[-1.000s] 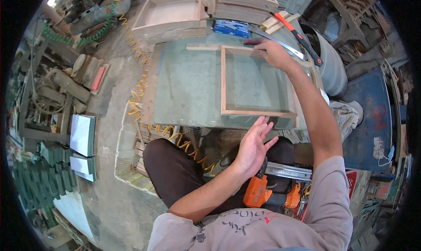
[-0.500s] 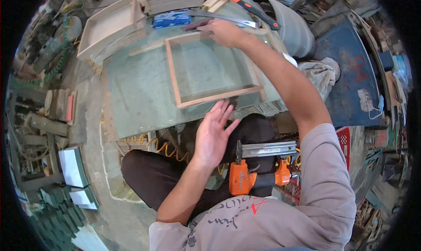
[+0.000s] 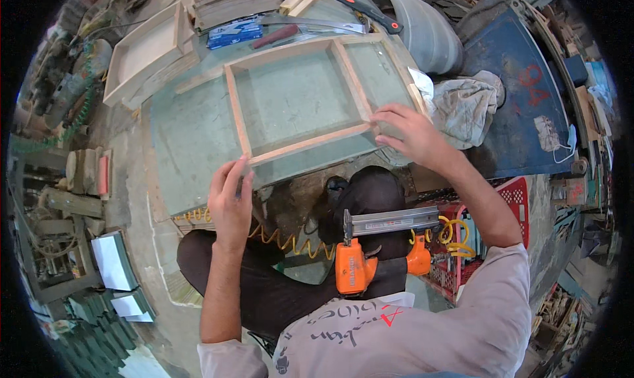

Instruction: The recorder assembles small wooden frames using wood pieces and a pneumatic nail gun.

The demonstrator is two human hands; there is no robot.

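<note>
A rectangular light-wood frame lies on the green tabletop in front of me. My left hand is at its near left corner, fingertips and thumb closing on the wood. Over at the near right corner, my right hand grips the frame between fingers and thumb. An orange nail gun with a silver magazine rests on my lap, its coiled yellow air hose trailing. Beyond the frame's far side lies a dark red handle-like piece.
A shallow wooden tray stands far left. Near the back are a blue box, a metal strip and an orange-and-black handled tool. A grey drum and crumpled cloth are at right. A red crate sits beside me.
My right hand has left the far side, by the dark red piece, for the frame's near right corner. My left hand has moved left onto the near left corner.
</note>
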